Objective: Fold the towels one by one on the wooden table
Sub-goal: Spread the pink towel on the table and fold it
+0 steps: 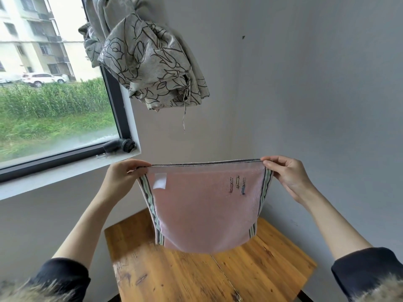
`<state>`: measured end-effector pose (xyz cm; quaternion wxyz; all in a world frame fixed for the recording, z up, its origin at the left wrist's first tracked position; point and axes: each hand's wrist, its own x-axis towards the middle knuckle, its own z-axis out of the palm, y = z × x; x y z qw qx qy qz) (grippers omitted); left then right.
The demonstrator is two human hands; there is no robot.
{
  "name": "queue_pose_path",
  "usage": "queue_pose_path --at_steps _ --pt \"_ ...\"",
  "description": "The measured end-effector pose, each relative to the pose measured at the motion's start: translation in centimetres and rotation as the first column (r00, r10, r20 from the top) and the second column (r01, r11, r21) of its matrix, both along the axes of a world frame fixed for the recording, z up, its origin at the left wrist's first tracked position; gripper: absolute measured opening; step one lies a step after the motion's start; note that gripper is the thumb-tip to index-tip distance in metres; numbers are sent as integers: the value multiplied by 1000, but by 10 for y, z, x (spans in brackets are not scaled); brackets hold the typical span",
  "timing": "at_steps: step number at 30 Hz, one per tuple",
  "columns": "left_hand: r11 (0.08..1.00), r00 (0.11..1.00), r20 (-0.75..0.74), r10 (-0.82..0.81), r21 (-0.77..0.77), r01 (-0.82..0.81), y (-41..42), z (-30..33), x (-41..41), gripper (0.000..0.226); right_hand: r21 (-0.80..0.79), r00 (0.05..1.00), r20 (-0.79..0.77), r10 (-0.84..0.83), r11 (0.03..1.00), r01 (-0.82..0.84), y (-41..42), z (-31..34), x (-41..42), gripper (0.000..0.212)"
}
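Grey walls (305, 83), window (54, 94), knotted floral curtain (148, 62)

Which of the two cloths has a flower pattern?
The grey curtain knotted beside the window; the pink towel held by the left hand and right hand has striped borders.

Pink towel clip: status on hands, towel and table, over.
Left hand and right hand each pinch a top corner. Pink striped-edge towel hangs spread above the wooden table, unfolded. Nothing in the way.

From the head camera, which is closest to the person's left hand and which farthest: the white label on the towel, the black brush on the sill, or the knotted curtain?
From the left hand:
1. White label, just right of it on the pink towel.
2. Black brush, above on the window sill.
3. Knotted curtain, hanging high above.
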<state>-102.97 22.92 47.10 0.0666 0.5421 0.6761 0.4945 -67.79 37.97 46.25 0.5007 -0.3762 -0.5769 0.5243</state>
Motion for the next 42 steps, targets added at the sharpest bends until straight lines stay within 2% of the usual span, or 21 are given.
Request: queue_pose_path --at_steps 4,7,11,14,17,21,24,27,30,34,37,39,42 --pt "998 985 162 -55 11 54 -3 3 1 22 -40 997 -81 -1 999 -2 1 -1 -2 17" --pt "997 979 189 -69 -5 71 -3 2 0 24 -37 997 -80 -9 999 6 2 -3 -4 15" --pt "996 989 136 -52 -64 61 -2 -2 -4 29 -36 998 -64 5 999 -7 5 -6 -6 19" --pt "991 1000 -17 3 -132 -5 0 -10 -7 27 -34 1000 -25 2 999 -3 8 -10 -8 24" --pt "981 989 -142 49 -180 -74 4 -22 -11 22 -34 997 74 -22 999 24 13 -17 -12 26" --pt "943 966 -257 41 -309 -122 11 -45 -21 18 36 932 358 -54 998 44 22 -31 -19 20" --pt "915 965 -260 19 -385 -121 19 -63 -27 15 50 837 547 -29 999 1 31 -44 -26 5" --pt "899 975 -220 26 -421 -119 35 -76 -29 15 33 798 603 -16 999 -4 47 -52 -39 8" --pt "915 979 -195 61 -380 -133 53 -81 -31 18 45 817 574 -59 998 41 66 -58 -53 5" --pt "971 981 -129 144 -171 -166 62 -75 -33 16 141 884 449 -129 987 73 78 -58 -62 7" --pt "981 982 -98 165 -85 -173 48 -88 -30 15 201 916 363 -171 974 102 68 -70 -61 10" --pt "983 986 -70 149 -94 -155 31 -108 -24 15 203 919 357 -165 974 96 55 -87 -57 10" --pt "978 994 -50 100 -179 -107 -1 -154 -12 15 234 868 475 -144 972 33 29 -129 -46 11"
